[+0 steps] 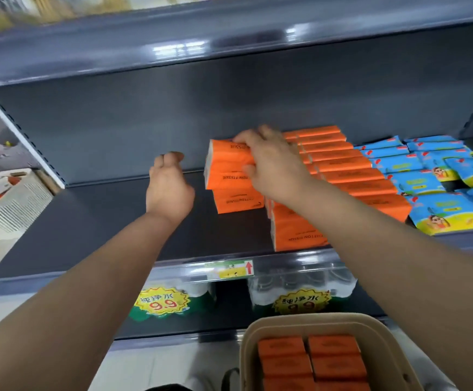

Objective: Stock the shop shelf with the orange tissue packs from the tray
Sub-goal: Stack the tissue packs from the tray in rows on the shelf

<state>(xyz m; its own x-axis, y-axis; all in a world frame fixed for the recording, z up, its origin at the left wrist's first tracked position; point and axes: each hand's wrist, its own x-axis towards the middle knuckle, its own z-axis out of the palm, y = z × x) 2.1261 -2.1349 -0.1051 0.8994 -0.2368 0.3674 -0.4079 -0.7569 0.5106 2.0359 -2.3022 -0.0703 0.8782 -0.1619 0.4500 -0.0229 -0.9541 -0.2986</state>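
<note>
My right hand (272,162) grips an orange tissue pack (225,155) at the top of a short stack (236,200) on the dark grey shelf (88,221). Fingers curl over its upper edge, and the thumb is on its front face. To the right, a row of orange packs (351,170) runs back to the shelf wall, with another pack (294,232) standing at the front. My left hand (169,184) hovers just left of the stack, fingers loosely curled, holding nothing. The beige tray (248,348) at the bottom holds several orange packs (311,359).
Blue and yellow packets (438,176) fill the shelf's right end. A white basket (9,204) with orange and white items stands at the left. Bottled water packs with yellow price tags (160,301) sit on the shelf below. The left half of the shelf is bare.
</note>
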